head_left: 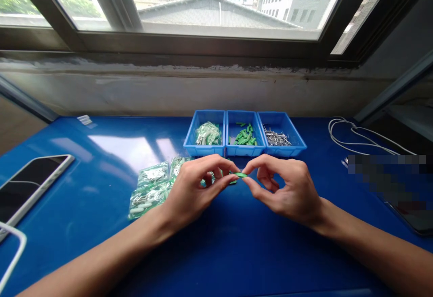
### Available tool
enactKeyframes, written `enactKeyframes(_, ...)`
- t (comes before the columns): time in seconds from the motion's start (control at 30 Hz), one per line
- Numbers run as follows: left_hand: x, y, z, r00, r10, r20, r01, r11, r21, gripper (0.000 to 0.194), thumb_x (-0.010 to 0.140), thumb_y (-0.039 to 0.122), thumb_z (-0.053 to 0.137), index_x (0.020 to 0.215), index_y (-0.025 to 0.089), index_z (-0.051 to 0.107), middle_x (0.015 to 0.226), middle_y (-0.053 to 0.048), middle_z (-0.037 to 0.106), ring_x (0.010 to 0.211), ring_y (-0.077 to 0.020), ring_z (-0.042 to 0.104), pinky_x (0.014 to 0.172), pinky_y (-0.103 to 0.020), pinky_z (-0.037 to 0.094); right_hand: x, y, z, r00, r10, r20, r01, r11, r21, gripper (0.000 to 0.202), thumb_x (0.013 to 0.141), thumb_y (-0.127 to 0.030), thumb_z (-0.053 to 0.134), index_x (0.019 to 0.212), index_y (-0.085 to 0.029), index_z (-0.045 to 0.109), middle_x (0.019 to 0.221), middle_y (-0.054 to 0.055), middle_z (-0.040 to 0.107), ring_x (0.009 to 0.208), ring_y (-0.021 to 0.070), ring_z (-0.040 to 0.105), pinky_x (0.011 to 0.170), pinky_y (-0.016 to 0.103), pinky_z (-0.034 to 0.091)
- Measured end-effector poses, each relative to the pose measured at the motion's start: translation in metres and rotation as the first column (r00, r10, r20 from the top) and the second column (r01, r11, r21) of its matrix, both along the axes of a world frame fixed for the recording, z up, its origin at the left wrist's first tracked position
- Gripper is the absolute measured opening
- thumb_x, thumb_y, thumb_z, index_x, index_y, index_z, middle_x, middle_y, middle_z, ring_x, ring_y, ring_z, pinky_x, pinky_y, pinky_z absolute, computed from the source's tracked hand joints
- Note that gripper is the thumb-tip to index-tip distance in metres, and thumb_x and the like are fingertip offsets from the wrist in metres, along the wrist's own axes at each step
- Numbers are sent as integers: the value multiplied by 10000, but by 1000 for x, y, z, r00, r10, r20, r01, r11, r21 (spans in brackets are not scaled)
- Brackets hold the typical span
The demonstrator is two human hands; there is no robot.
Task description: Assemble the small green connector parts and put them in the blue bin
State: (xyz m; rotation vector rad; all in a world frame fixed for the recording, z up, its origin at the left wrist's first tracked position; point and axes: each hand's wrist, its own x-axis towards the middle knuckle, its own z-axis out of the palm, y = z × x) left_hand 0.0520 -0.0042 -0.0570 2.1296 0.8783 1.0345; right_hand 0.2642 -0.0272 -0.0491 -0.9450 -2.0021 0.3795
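Below a wide dark-framed window (203, 46), a blue table (237, 261) is set against the wall.

Left end of table: one flat device (30, 186) with a dark face and pale rim, laid flat. Right end: one dark device (414, 220), partly masked by blurred squares.

Far side of table: three blue open bins, placed side by side in a row. The left bin (204, 151), middle bin (245, 151) and right bin (282, 152) are each partly filled.

Right of the bins: one white cable (361, 135), laid in loose loops.

Centre: two bare hands, held above the table in front of the bins. The left hand (192, 186) and right hand (289, 184) are brought close, fingertips nearly met.

Beside and beyond the left hand: several clear-and-green packets (152, 174), laid together and partly hidden by that hand.

Bin contents: more packets (208, 133) at left; small green pieces (247, 136) in the middle; slim metal pins (276, 138) at right.

Between the hands: one slim green piece (241, 175), pinched at its two ends, each grip being closed on it by thumb and finger.
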Motion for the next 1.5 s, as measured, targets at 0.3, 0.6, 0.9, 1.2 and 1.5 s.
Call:
enactKeyframes(0.3, 6, -12, 3, 999, 29, 40, -33, 994, 100, 50, 927, 104, 670, 916, 134, 708, 768, -15, 673, 600, -90, 577, 513, -163, 484, 3, 0, 4, 996, -3, 89, -18, 971, 238, 35, 869, -143, 725, 903, -141, 718, 561, -88, 500, 447, 40, 462, 509, 171, 384)
enactKeyframes(0.6, 6, -17, 1, 995, 41, 94, -65, 962, 265, 43, 923, 120, 713, 952, 130, 683, 818, -39, 689, 601, -89, 588, 504, -169, 498, 0, 3, -4, 995, 30, 91, -47, 980, 195, 62, 883, -128, 691, 933, -138, 728, 548, -93, 488, 431, 45, 445, 485, 181, 368)
enactKeyframes(0.9, 7, -14, 0, 999, 25, 42, -35, 968, 247, 47, 949, 115, 676, 964, 129, 718, 725, -8, 661, 574, -88, 568, 512, -169, 484, -1, -9, 8, 1000, -16, 14, 11, 956, 292, 72, 852, -106, 728, 909, -150, 722, 562, -78, 531, 445, 42, 462, 513, 166, 409)
enactKeyframes(1.2, 5, -19, 4, 991, 46, 129, -88, 935, 343, 98, 928, 102, 707, 1019, 139, 717, 800, -33, 692, 581, -79, 582, 505, -162, 484, 6, 3, -1, 998, 46, 42, -54, 973, 224, 60, 874, -133, 709, 927, -161, 703, 545, -95, 470, 419, 46, 437, 472, 169, 383)
enactKeyframes(1.5, 4, -17, 6, 948, 148, 283, -152, 988, -6, 174, 1047, 277, 523, 1159, 196, 628, 891, -12, 609, 630, -79, 578, 504, -171, 464, 19, 31, 5, 968, -252, 25, 240, 945, 220, 39, 887, -199, 722, 920, -178, 716, 533, -97, 453, 424, 68, 413, 489, 198, 378)
